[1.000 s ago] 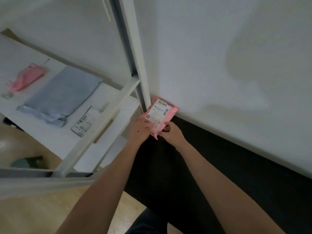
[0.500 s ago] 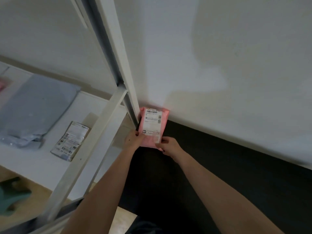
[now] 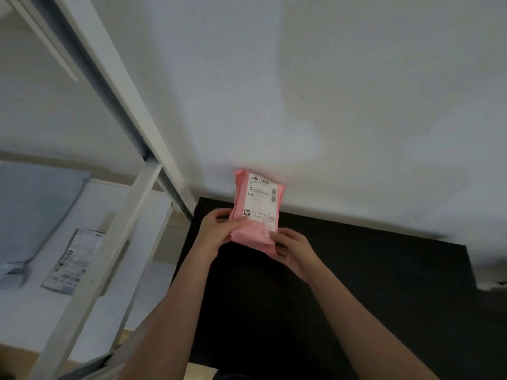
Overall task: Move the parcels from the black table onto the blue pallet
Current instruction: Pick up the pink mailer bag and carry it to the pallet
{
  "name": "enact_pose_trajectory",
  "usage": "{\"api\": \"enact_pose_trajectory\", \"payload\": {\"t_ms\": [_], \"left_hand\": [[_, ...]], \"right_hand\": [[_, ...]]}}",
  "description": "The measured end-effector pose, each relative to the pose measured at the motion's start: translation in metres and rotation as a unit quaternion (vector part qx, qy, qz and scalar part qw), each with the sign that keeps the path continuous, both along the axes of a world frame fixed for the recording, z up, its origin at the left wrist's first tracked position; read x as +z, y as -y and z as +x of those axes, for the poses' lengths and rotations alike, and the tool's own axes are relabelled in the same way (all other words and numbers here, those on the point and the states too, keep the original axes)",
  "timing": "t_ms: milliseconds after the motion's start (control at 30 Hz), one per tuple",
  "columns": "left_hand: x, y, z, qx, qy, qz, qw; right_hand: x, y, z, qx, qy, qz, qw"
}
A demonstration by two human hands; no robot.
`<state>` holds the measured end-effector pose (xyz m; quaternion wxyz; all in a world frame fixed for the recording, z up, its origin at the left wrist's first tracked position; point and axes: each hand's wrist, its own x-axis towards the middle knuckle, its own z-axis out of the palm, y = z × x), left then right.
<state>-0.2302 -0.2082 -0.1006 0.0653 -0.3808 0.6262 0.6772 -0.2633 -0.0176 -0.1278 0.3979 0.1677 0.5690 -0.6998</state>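
Both hands hold a pink parcel [image 3: 258, 209] above the black tabletop [image 3: 370, 270], near its far left corner; left grip [image 3: 219, 231] and right grip [image 3: 290, 248] pinch its lower edge.

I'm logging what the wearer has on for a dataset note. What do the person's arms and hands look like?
Both forearms are bare, with no sleeves in view. The left hand and right hand wear no gloves, and no watch, bracelet or ring can be made out. The picture is too soft to judge the nails.
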Motion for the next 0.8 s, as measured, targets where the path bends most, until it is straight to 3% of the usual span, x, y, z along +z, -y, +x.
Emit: {"api": "enact_pose_trajectory", "payload": {"t_ms": [167,467,800], "left_hand": [[0.042,-0.04,0.012,-0.055,-0.065,0.053,0.995],[0.099,-0.139,0.032,-0.21,-0.103,-0.009,0.972],[0.114,-0.258,0.053,-0.314,-0.166,0.025,0.934]], "right_hand": [[0.037,-0.049,0.015,-0.068,-0.084,-0.056,0.993],[0.094,-0.164,0.067,-0.127,-0.275,0.038,0.952],[0.124,-0.284,0.127,-0.231,-0.296,0.064,0.925]]}}
